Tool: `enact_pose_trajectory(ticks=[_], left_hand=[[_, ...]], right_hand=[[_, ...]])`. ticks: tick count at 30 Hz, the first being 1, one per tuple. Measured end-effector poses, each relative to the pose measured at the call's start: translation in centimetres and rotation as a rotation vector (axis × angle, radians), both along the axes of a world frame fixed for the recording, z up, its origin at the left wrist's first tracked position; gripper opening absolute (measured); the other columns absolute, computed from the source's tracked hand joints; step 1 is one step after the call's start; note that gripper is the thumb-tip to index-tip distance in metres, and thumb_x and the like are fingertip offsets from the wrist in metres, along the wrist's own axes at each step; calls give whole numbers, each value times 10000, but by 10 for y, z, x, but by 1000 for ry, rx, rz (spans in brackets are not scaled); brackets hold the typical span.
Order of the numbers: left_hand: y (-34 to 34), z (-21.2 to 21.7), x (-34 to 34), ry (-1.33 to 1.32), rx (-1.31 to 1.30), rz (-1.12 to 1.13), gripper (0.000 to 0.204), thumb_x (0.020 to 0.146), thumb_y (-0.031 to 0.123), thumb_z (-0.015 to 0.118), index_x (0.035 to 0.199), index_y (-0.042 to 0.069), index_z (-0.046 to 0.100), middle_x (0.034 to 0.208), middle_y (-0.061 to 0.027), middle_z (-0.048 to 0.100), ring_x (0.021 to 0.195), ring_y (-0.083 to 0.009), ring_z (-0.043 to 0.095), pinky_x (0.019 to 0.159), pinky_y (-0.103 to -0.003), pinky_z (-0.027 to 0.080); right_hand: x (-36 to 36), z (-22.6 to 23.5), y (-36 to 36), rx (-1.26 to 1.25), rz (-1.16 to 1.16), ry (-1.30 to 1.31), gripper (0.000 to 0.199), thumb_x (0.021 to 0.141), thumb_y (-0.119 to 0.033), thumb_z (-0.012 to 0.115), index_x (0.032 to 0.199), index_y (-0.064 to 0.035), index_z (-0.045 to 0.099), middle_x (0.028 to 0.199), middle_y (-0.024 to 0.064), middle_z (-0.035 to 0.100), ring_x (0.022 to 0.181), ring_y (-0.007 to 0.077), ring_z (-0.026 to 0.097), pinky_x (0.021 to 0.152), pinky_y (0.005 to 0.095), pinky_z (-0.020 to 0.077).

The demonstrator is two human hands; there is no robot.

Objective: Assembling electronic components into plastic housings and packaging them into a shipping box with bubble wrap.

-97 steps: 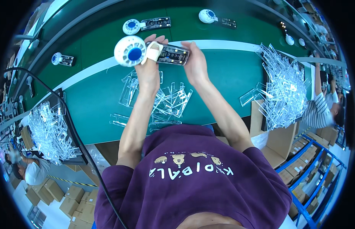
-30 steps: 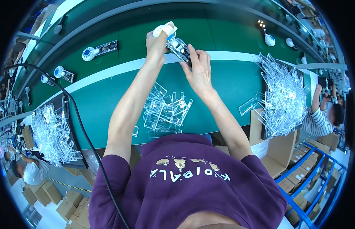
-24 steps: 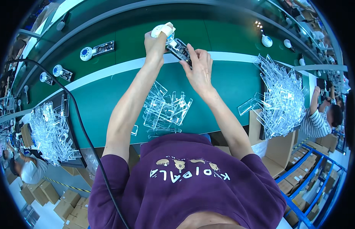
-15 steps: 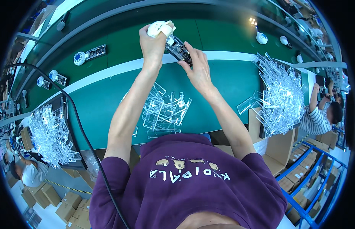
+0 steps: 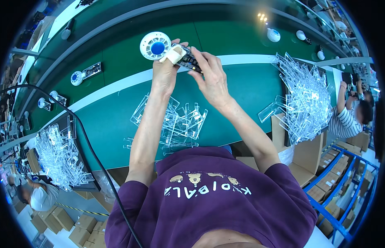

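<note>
Green conveyor bench [image 5: 118,120] w/ white stripe along it, cardboard boxes on floor below. I see both arms raised over belt, hands meeting on one unit. Left hand [image 5: 163,70] wraps the small white fan [image 5: 156,45] at its neck, round head w/ blue hub sticking up-left, off the surface. Right hand [image 5: 211,78] fingers curled, pinching the dark circuit board [image 5: 188,63] that runs from fan handle. Clear plastic trays [image 5: 180,124] piled on belt under forearms; bigger heap [image 5: 304,103] at right, another at left. Similar fan unit [image 5: 85,73] lies farther up belt, well apart.
</note>
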State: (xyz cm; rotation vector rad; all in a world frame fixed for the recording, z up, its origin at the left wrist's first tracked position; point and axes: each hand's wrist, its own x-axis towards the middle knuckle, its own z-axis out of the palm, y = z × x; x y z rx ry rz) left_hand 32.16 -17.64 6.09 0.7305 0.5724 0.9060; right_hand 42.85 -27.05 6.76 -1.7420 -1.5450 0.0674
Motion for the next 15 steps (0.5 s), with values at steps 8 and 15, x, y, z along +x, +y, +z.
enact_pose_trajectory(ticks=[8, 15], left_hand=[[-12, 12, -1, 11, 108, 162, 346, 844, 101, 594, 1155, -4, 488, 1052, -136, 597, 969, -183, 578, 835, -303, 465], [-51, 30, -3, 235, 568, 243, 488, 798, 179, 664, 1198, 3, 447, 1123, -169, 554, 1076, -253, 526, 920, -355, 429]], right_hand=[[-8, 1, 3, 124, 45, 129, 460, 803, -160, 632, 1238, -101, 493, 1156, 144, 506, 1042, 265, 491, 833, 377, 449], [-4, -7, 17, 153, -179, 1627, 409, 950, -363, 356, 964, -6, 553, 960, 108, 548, 881, 194, 518, 751, 323, 438]])
